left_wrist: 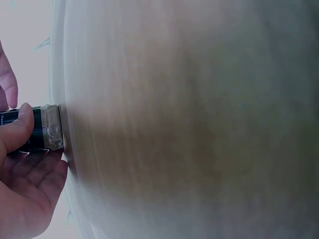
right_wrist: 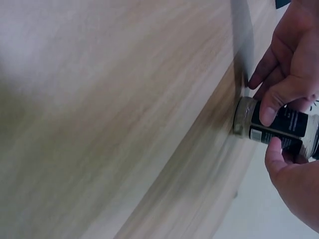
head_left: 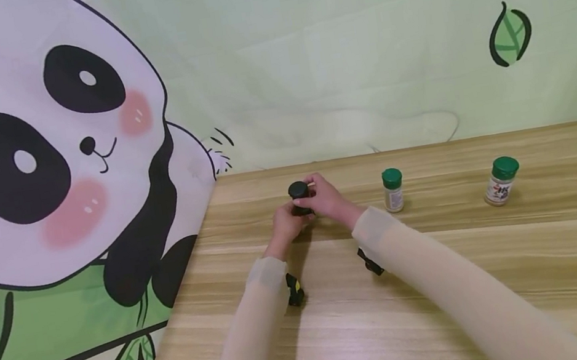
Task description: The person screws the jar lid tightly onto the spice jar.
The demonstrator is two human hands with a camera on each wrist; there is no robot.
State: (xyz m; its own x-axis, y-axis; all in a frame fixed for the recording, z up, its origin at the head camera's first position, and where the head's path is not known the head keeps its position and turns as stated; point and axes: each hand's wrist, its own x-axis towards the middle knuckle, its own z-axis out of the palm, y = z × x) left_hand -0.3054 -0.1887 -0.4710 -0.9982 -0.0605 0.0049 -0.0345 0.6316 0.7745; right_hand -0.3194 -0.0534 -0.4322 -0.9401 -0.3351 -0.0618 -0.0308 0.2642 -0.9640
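Observation:
A spice jar [head_left: 298, 190] with a black cap stands near the back left of the wooden table, both hands around it. My left hand [head_left: 286, 225] grips its lower part between thumb and fingers. Higher up, by the cap, my right hand [head_left: 327, 199] pinches the jar from the other side. In the left wrist view the jar's clear base [left_wrist: 52, 127] shows below a dark label, close to the tabletop. In the right wrist view the black label [right_wrist: 286, 122] carries a small barcode, and both thumbs press on it. The fingers behind the jar are partly hidden.
Two spice jars with green caps stand to the right on the table [head_left: 447, 268]: a nearer one [head_left: 393, 190] and a farther one [head_left: 501, 181]. Black straps circle both wrists. Behind the table's back edge hangs a green cloth [head_left: 334, 73] printed with a panda.

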